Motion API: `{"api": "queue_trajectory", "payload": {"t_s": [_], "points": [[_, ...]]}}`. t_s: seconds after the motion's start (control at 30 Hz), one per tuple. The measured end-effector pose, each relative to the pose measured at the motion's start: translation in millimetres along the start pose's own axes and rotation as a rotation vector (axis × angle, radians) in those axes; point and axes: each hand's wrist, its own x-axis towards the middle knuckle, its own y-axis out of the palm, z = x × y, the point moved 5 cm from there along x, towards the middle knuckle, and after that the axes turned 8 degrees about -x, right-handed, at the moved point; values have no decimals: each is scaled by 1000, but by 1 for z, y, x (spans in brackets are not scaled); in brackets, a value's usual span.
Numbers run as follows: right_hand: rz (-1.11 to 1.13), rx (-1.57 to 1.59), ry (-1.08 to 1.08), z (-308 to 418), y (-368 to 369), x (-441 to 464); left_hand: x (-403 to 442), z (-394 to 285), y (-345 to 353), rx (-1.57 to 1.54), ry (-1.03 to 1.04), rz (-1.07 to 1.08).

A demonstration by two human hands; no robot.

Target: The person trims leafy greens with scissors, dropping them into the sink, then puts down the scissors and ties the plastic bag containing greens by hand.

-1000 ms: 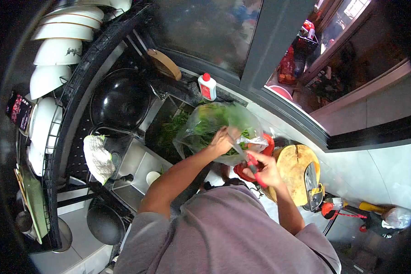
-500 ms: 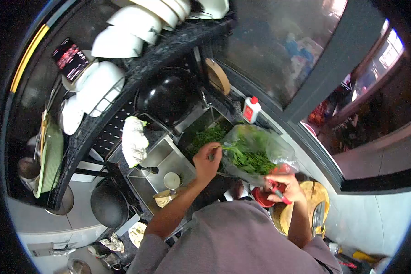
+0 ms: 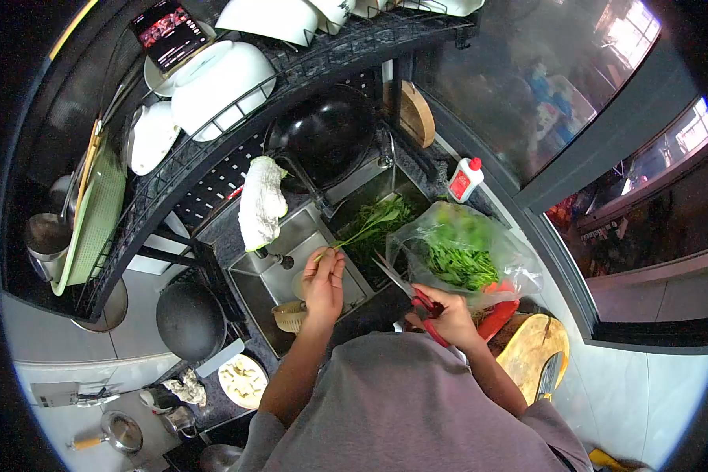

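- Noting first: the left hand (image 3: 324, 287) has shifted away from the bag, fingers forward, fingertips pinched narrow on a leafy stem (image 3: 355, 235).
- Right hand (image 3: 451, 318): closed round red-handled scissors (image 3: 425, 308), blades angled toward the sink (image 3: 253, 293).
- Stem: apart from the clear plastic bag (image 3: 525, 271), which contains leafy greens (image 3: 458, 263); leafy end over the sink's far basin.
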Motion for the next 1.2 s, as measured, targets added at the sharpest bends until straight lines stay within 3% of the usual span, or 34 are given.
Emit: {"api": "queue_trajectory", "payload": {"t_s": [0.27,0.67,0.93,1.03,1.1,1.13,1.2], "points": [[-201,-382,-18,35,10,21,-4,-7,8,1,73,55],[-175,-450,-5,16,26,40,-3,4,-11,40,22,19],[-178,-425,-43,-2,26,54,6,-5,-27,446,124,-75],[-158,-283,-8,0,26,53,9,-6,-31,411,119,-107],[19,-27,115,-6,32,46,10,-5,-32,425,165,-101],[215,155,264,-12,41,42,10,-4,-31,441,205,-87],[207,175,245,-4,46,40,9,-2,-26,458,223,-67]]}}
